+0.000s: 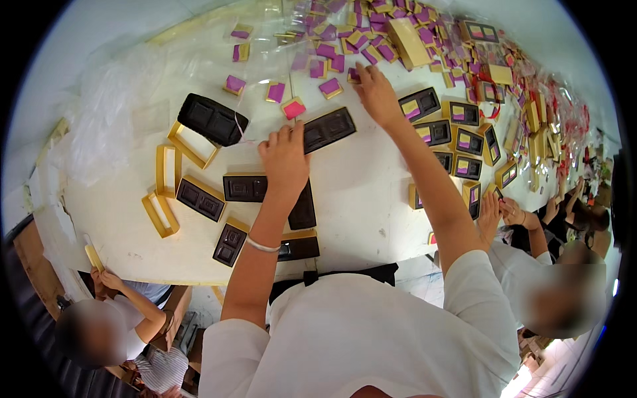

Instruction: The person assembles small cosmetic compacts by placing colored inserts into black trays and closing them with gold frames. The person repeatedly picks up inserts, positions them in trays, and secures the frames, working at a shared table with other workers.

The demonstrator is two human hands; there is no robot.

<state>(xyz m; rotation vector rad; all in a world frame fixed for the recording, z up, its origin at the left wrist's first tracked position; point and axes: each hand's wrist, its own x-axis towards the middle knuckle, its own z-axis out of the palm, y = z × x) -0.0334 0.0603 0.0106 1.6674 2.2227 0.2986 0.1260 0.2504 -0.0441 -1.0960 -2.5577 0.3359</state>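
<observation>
Black tray [332,127] at L hand [286,156]; R-side boxes [428,100] w/ purple pcs [411,109].

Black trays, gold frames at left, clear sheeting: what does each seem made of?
Black trays: probably moulded plastic, slightly glossy, with shaped recesses. Gold frames: perhaps folded card, satin, judging by thin, flat walls. Clear sheeting: likely plastic film, shiny, crinkled and see-through.

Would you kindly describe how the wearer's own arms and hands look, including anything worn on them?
Both the left hand and right hand are bare, with no gloves. The left forearm carries a slim, pale silvery bangle; the right forearm shows none. Short, plain white sleeves leave both forearms uncovered.
</observation>
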